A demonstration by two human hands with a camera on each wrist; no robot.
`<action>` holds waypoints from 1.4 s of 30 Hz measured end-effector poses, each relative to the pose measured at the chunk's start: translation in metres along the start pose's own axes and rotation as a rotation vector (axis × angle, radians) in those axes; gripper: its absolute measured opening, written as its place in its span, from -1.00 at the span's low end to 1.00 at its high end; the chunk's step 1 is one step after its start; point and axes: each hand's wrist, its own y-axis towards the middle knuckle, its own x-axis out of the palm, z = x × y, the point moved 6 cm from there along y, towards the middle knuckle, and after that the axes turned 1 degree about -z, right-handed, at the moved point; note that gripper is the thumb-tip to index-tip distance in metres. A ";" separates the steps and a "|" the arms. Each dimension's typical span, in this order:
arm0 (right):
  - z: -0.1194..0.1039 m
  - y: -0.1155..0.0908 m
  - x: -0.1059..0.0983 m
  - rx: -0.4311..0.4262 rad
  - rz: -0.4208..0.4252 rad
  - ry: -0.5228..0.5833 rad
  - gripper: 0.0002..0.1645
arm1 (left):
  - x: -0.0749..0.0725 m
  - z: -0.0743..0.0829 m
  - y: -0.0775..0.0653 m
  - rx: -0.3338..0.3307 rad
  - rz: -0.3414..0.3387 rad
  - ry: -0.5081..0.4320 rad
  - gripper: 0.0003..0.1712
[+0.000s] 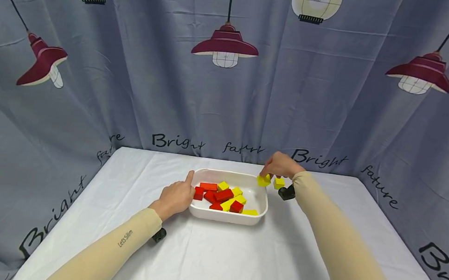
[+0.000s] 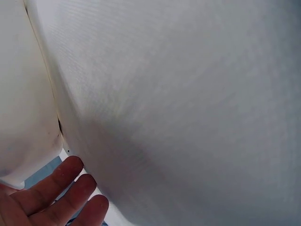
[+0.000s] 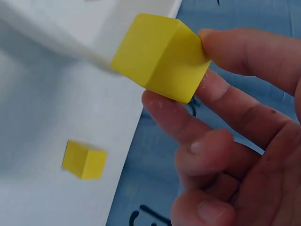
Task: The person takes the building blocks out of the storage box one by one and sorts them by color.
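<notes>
My right hand [image 1: 281,165] pinches a yellow cube [image 3: 162,59] between thumb and fingertips, above the tray's far right corner in the head view. Another yellow cube [image 1: 279,183] rests on the table just right of the tray, beneath that hand. The white tray [image 1: 223,216] contains several red blocks [image 1: 224,195] and several yellow blocks [image 1: 250,212], jumbled together. At the tray's left side, my left hand [image 1: 175,197] touches the wall with one finger pointing forward. Three of its fingers [image 2: 59,179] look extended in the left wrist view; its thumb is hidden there.
A white cloth covers the table [image 1: 218,260]. Behind and to the sides hangs a grey-blue curtain [image 1: 152,79] printed with lamps and lettering, meeting the table's far edge. A black wrist device [image 1: 287,192] sits under the right wrist, near the loose cube.
</notes>
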 end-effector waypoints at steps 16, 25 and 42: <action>0.057 -0.005 -0.021 0.106 0.055 0.055 -0.56 | 0.001 0.000 0.001 0.007 0.002 0.020 -0.26; 0.085 -0.005 -0.021 0.152 0.096 0.051 -0.46 | 0.001 0.001 0.001 0.008 0.000 0.014 -0.25; 0.119 -0.004 -0.005 0.276 0.151 -0.048 -0.48 | 0.002 -0.002 0.001 0.019 0.011 -0.001 -0.26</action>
